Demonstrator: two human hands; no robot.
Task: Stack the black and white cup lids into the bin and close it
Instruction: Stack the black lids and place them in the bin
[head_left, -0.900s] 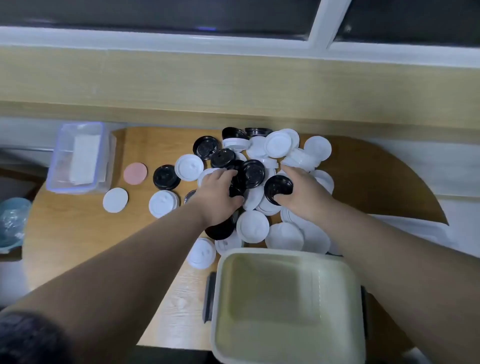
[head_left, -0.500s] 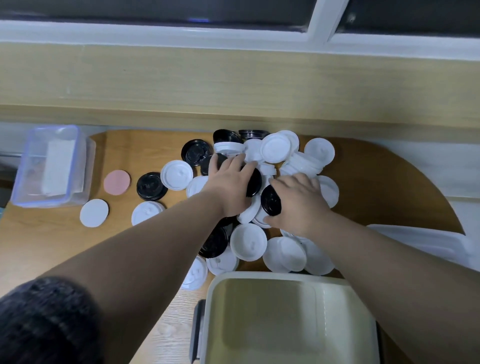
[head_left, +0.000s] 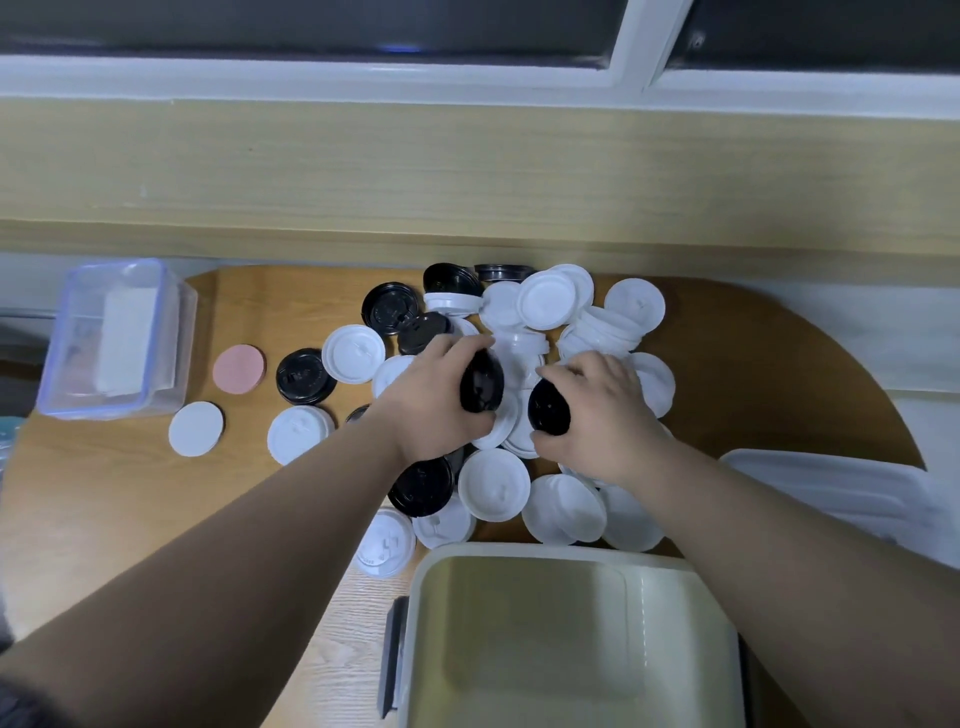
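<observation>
A heap of black and white cup lids (head_left: 545, 301) covers the middle of the round wooden table (head_left: 104, 493). My left hand (head_left: 431, 400) grips a black lid (head_left: 482, 382) tilted on edge above the heap. Beside it, my right hand (head_left: 602, 415) holds another black lid (head_left: 549, 408), also tilted. The cream bin (head_left: 561, 639) stands open and empty at the near edge, just below both hands. Its white cover (head_left: 831, 488) lies to the right on the table.
A clear plastic box (head_left: 117, 340) sits at the far left. A pink disc (head_left: 239, 369) and a white disc (head_left: 196, 428) lie near it. Loose lids spread left of the heap, such as a black one (head_left: 304, 376). A wooden ledge and window run behind.
Both hands have each lifted a black lid off the heap and turned it on edge. The view has shifted slightly nearer and to the left.
</observation>
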